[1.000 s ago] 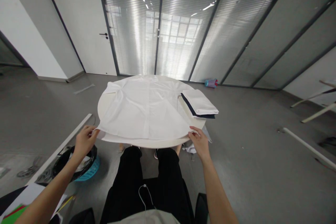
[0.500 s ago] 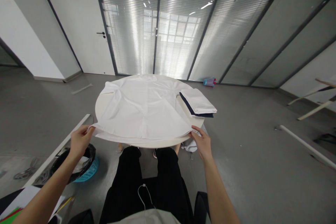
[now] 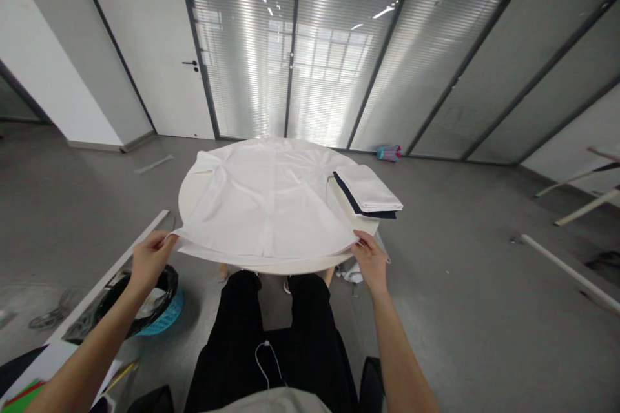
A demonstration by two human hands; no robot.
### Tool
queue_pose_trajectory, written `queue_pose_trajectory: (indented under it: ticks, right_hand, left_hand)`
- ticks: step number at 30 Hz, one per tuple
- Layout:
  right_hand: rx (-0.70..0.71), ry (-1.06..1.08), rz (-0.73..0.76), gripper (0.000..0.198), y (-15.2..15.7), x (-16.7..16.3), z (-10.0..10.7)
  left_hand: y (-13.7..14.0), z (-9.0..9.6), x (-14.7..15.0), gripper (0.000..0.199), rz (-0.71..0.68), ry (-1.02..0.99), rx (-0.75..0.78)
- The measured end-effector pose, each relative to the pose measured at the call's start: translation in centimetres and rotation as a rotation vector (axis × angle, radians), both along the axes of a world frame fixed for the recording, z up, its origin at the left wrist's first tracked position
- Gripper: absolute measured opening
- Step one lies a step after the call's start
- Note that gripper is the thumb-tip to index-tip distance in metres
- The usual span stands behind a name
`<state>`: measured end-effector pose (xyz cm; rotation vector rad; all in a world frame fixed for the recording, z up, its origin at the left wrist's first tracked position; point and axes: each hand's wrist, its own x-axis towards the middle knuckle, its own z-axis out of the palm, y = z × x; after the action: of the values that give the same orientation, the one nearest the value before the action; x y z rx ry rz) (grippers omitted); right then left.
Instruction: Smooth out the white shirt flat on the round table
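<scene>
A white shirt [image 3: 264, 203] lies spread flat over a round white table [image 3: 190, 197], its hem toward me. My left hand [image 3: 148, 259] pinches the hem's left corner, just off the table's near-left edge. My right hand [image 3: 371, 262] grips the hem's right corner at the near-right edge. Both corners are pulled taut and lifted slightly. A folded stack of clothes [image 3: 365, 192], white on top with a dark layer beneath, sits on the table's right side, apart from my right hand.
A basket with a black bag [image 3: 159, 303] stands on the floor at my left. My legs in black trousers [image 3: 271, 329] are under the table. A small colourful object [image 3: 389, 153] lies by the glass wall behind. White bars [image 3: 566, 268] lie on the floor at right.
Both hands keep hold of the hem corners. They drew the hem outward and slightly up, the left hand shifting a little left; the shirt lies tauter than a second ago.
</scene>
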<state>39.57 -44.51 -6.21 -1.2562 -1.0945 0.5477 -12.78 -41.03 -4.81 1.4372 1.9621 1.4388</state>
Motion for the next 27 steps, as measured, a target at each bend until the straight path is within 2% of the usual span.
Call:
queue_pose_trajectory:
  ticks: [5, 16, 21, 27]
  right_hand:
    - [-0.008, -0.095, -0.076, 0.039, 0.0, -0.4, 0.3]
    - [-0.149, -0.236, -0.216, 0.036, 1.1, -0.9, 1.3]
    - [-0.122, -0.329, -0.205, 0.042, 1.2, -0.7, 1.6]
    - [-0.122, -0.211, -0.087, 0.044, 0.9, 0.2, 1.1]
  left_hand:
    - [0.0, -0.5, -0.4, 0.032, -0.018, 0.0, -0.023]
    - [-0.1, -0.4, -0.1, 0.035, -0.01, -0.018, -0.006]
    - [-0.7, 0.4, 0.7, 0.039, -0.001, -0.091, -0.032]
    - [-1.5, 1.7, 1.7, 0.04, 0.006, -0.18, -0.067]
